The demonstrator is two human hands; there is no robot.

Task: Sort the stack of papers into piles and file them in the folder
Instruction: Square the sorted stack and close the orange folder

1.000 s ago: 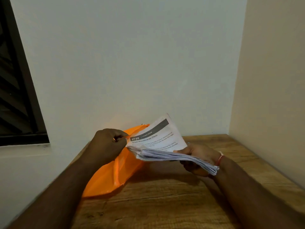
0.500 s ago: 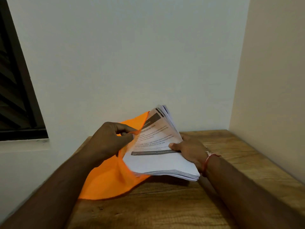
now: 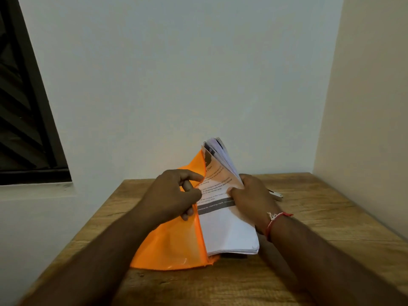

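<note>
Stack of papers (image 3: pixel 227 230), partly entered into the orange folder (image 3: pixel 172 246) on the wooden counter (image 3: pixel 320 228). The stack's left edge lies under the folder's translucent front flap, at the stack's 9 o'clock. The greater part projects toward 3 o'clock, and the far end fans upward toward 12 o'clock. The left hand (image 3: pixel 174 195) pinches the flap's edge, its fingers (image 3: pixel 192 174) curled round it, and holds the mouth apart. The right hand (image 3: pixel 254 197) grips the stack at its right edge, thumb on the top sheet; the other fingers are hidden beneath.

Step in hand, as judged: sliding the stack into the pocket. To do it well, lift the flap clear of the top sheet, square the fanned far corners first, then push the stack flat toward 9 o'clock, so that no sheet catches or buckles. A small pale object (image 3: pixel 276 193), too blurred to identify, lies at the right hand's 3 o'clock.
</note>
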